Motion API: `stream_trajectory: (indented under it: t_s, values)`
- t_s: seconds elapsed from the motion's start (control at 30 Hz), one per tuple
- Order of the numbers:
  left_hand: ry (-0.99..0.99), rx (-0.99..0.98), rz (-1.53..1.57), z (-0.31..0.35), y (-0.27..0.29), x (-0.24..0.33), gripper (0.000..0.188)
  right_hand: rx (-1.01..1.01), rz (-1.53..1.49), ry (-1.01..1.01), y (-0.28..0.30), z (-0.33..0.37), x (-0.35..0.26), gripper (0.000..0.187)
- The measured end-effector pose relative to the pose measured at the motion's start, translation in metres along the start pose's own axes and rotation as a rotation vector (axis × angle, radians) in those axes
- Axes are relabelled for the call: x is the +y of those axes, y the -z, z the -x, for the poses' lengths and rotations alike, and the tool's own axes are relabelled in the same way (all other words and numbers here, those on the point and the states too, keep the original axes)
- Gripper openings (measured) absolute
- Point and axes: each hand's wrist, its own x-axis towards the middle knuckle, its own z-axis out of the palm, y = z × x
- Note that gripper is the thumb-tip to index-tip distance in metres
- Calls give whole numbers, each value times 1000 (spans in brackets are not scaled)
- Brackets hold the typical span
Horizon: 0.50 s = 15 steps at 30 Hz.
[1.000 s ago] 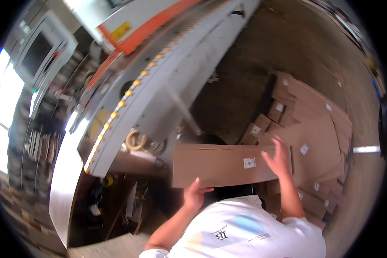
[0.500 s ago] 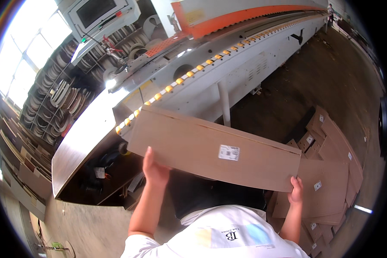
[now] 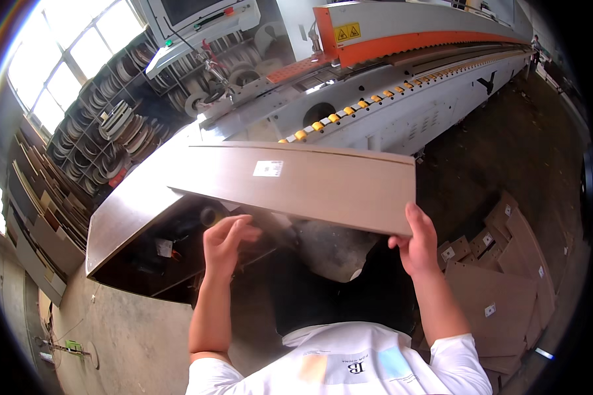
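Observation:
A long brown board (image 3: 323,187) with a white label lies across the front of me, its left part over the pale metal table (image 3: 135,214) at the machine's end. At the board's near right corner, my right hand (image 3: 418,242) grips the edge, thumb on the upper face and fingers below. My left hand (image 3: 228,242) is off the board, just under its near edge, with fingers loosely apart and nothing in them. The board partly hides the yellow rollers (image 3: 334,118) along the machine's side.
The long grey and orange machine (image 3: 402,46) runs away to the far right. Stacked brown panels (image 3: 490,296) lie at the right. Left of the table stand a rack of rolled edge strips (image 3: 122,131) and leaning boards (image 3: 49,217). Under the table is a dark open space.
The board has moved left and away from me, onto the metal table. My left hand has let go of it; my right hand still holds its right end. The view has shifted.

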Motion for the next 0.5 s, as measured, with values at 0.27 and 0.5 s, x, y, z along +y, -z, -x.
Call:
stream_trajectory:
  t_s: [0.27, 0.5]
  values:
    - [-607, -50, -1146, -100, 75, 2, 41, -418, -252, -41, -25, -74, 41, 76]
    - [-374, -76, -1299, -154, 68, 12, 41, -162, 290, -165, 60, -59, 138, 64]
